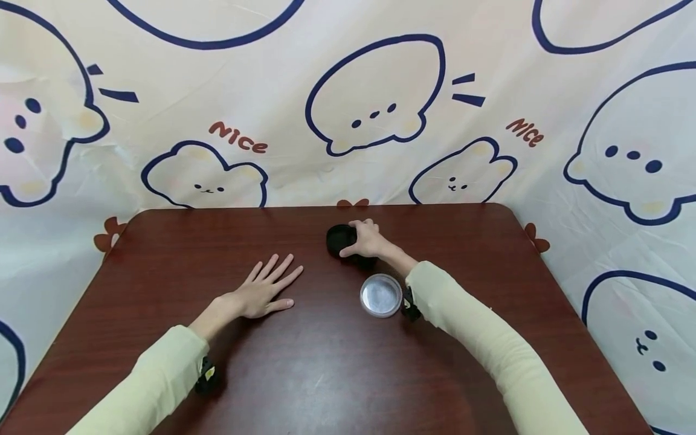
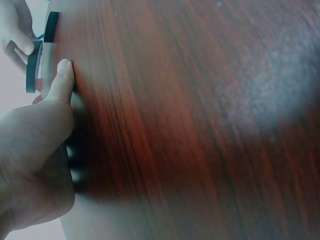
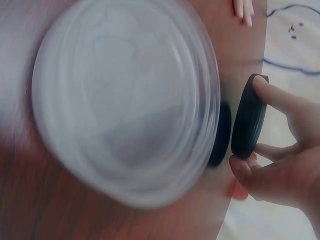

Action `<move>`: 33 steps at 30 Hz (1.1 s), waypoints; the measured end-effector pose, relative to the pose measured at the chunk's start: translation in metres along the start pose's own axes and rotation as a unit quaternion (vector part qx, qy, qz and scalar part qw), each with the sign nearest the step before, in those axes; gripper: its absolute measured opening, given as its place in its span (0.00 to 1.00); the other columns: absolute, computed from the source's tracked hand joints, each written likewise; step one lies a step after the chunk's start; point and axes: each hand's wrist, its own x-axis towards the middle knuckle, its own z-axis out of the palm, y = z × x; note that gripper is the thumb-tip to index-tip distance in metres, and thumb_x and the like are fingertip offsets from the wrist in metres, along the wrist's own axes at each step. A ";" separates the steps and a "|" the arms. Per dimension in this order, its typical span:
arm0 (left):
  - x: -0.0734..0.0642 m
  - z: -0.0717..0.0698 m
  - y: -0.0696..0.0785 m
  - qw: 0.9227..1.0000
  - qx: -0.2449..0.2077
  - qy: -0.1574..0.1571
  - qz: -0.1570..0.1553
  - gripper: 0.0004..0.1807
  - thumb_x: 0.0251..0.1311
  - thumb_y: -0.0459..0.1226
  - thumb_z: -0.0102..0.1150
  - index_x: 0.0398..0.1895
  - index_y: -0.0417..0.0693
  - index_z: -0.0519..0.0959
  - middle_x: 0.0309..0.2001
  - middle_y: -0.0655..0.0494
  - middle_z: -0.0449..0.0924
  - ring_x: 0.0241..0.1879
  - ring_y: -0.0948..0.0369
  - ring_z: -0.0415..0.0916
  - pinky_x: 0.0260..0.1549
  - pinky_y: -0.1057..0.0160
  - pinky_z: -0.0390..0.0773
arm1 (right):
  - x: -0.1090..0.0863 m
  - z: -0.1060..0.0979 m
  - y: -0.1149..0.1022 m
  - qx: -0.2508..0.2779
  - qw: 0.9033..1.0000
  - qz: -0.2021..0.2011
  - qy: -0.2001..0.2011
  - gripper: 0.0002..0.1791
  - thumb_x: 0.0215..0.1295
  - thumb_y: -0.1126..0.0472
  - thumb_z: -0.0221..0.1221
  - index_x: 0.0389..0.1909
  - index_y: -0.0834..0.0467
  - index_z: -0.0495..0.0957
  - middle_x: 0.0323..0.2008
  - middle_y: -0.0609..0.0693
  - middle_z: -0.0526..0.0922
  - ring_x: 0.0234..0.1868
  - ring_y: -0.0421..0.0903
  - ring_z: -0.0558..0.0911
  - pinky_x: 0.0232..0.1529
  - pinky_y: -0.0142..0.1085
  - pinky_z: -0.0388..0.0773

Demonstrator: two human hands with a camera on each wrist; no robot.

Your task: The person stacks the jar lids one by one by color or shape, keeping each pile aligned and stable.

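My right hand grips a round black lid by its edge, thumb on one side and fingers on the other. In the right wrist view the lid is tilted on edge and held above the table. A second black disc lies just beyond it on the table, partly hidden. A clear round container sits near my right wrist, its top facing up. Palm down with fingers spread, my left hand rests at the table's left-middle and holds nothing.
The dark red-brown wooden table spreads under both arms. Behind it and at its sides hangs a pale curtain with blue cartoon outlines, close to the table's far edge.
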 end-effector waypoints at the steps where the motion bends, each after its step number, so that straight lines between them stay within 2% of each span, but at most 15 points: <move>1: -0.001 0.000 0.000 1.000 0.001 0.001 0.001 0.39 0.69 0.56 0.46 0.77 0.52 0.48 0.77 0.44 0.34 0.73 0.40 0.30 0.64 0.36 0.36 | 0.001 -0.002 0.004 -0.001 1.000 0.003 0.006 0.46 0.54 0.53 0.71 0.70 0.65 0.60 0.65 0.67 0.60 0.64 0.64 0.58 0.60 0.49 0.63; 9: 0.000 0.005 -0.004 0.999 -0.016 0.025 0.021 0.39 0.69 0.57 0.45 0.77 0.54 0.49 0.77 0.44 0.34 0.73 0.39 0.31 0.63 0.34 0.36 | 0.006 -0.021 0.025 0.021 0.997 0.060 0.053 0.47 0.54 0.53 0.71 0.70 0.66 0.59 0.64 0.69 0.59 0.63 0.65 0.58 0.59 0.51 0.62; 14: 0.002 0.004 -0.001 1.000 -0.010 0.016 0.016 0.39 0.70 0.56 0.45 0.77 0.53 0.48 0.77 0.43 0.34 0.73 0.39 0.30 0.64 0.35 0.36 | 0.005 -0.023 0.035 0.020 0.995 0.081 0.060 0.47 0.55 0.54 0.70 0.70 0.67 0.57 0.65 0.71 0.57 0.62 0.66 0.56 0.58 0.51 0.61; 19: 0.001 0.000 0.001 1.000 -0.014 0.012 0.012 0.39 0.69 0.54 0.47 0.77 0.51 0.50 0.76 0.42 0.35 0.73 0.38 0.31 0.64 0.34 0.37 | 0.004 -0.019 0.039 0.017 0.994 0.077 0.074 0.47 0.56 0.55 0.70 0.70 0.68 0.56 0.64 0.71 0.57 0.62 0.65 0.55 0.58 0.50 0.60; 26: 0.000 0.004 -0.004 1.000 -0.007 0.022 0.016 0.39 0.69 0.58 0.44 0.77 0.54 0.49 0.77 0.44 0.35 0.73 0.39 0.31 0.64 0.35 0.37 | 0.006 -0.017 0.037 0.015 0.994 0.076 0.079 0.47 0.56 0.55 0.70 0.71 0.68 0.56 0.64 0.70 0.59 0.64 0.64 0.53 0.59 0.51 0.58; 33: 0.000 0.008 -0.006 1.000 -0.001 0.016 0.005 0.39 0.69 0.58 0.45 0.78 0.56 0.48 0.77 0.46 0.34 0.74 0.42 0.29 0.65 0.36 0.36 | 0.016 -0.013 0.046 -0.013 0.994 0.073 0.076 0.50 0.51 0.50 0.72 0.69 0.68 0.59 0.60 0.71 0.62 0.58 0.64 0.58 0.54 0.50 0.61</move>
